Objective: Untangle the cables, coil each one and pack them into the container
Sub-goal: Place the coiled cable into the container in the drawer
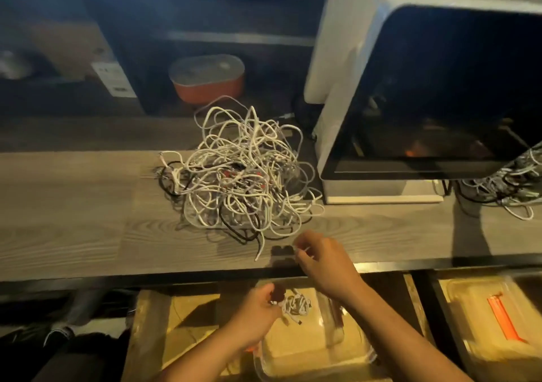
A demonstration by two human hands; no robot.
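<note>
A big tangle of white and black cables (pixel 240 173) lies on the wooden desk (pixel 73 229). Below the desk's front edge stands a clear plastic container (pixel 316 361). My left hand (pixel 258 311) grips a small coiled white cable (pixel 294 304) above that container. Just over the desk's front edge, my right hand (pixel 319 259) pinches a thin white cable end, close to the tangle's near side.
A large machine with a dark window (pixel 434 97) stands at the right of the desk, with a second cable heap (pixel 504 182) beside it. An orange lidded pot (pixel 208 77) sits on the shelf behind. Another clear box (pixel 492 323) is at the lower right.
</note>
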